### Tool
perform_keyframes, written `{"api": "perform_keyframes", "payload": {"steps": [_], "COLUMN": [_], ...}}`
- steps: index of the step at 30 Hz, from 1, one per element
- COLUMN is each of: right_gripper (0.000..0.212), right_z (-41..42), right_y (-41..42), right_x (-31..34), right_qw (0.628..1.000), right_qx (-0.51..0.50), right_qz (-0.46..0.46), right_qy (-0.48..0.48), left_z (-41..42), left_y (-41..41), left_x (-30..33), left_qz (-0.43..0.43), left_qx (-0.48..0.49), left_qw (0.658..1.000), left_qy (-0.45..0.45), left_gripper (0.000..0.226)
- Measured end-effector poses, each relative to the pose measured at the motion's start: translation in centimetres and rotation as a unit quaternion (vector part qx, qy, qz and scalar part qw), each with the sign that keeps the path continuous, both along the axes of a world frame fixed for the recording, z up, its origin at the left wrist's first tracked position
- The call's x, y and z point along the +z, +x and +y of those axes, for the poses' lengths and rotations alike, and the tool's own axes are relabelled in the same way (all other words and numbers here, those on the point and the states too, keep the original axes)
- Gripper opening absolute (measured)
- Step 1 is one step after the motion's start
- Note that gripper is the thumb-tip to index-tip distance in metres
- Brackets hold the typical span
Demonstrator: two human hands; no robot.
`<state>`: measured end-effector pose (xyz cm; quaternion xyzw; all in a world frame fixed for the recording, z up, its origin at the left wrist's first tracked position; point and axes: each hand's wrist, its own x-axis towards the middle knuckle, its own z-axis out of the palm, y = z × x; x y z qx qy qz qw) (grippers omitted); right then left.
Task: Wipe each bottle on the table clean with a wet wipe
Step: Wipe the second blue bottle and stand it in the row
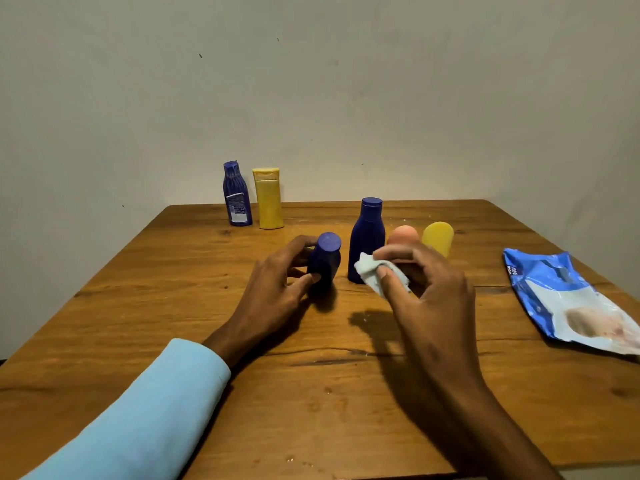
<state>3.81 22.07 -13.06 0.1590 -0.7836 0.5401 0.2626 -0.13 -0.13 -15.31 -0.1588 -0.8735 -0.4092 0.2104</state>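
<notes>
My left hand (pixel 282 271) grips a small dark blue bottle (pixel 325 259) near the table's middle, tilted towards me with its cap up. My right hand (pixel 419 289) pinches a crumpled white wet wipe (pixel 372 273) just right of that bottle, not touching it. Behind the wipe a taller blue bottle (pixel 367 237) stands upright. An orange bottle (pixel 403 235) and a yellow bottle (pixel 438 237) show their tops behind my right hand; their lower parts are hidden. At the far edge stand a blue labelled bottle (pixel 237 195) and a yellow bottle (pixel 268 199).
A blue and white wet wipe pack (pixel 568 299) lies flat at the right side of the wooden table (pixel 173 306). A plain wall rises right behind the table's far edge.
</notes>
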Motion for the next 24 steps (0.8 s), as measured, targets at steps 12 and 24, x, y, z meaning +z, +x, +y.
{"api": "perform_keyframes", "payload": {"steps": [12, 24], "right_gripper": [0.022, 0.024], "right_z": [-4.4, -1.6], "right_y": [-2.1, 0.3], "right_x": [2.1, 0.0], "right_qw": [0.982, 0.984], "right_qx": [-0.054, -0.071], "right_qz": [0.137, 0.093], "right_qy": [0.121, 0.136], "left_z": [-0.4, -0.1], "left_y": [-0.5, -0.4], "left_x": [-1.6, -1.1], "left_qz": [0.016, 0.039], "left_qx": [0.020, 0.006], "left_qw": [0.999, 0.999], "left_qy": [-0.034, -0.029], "left_gripper": [0.051, 0.050]}}
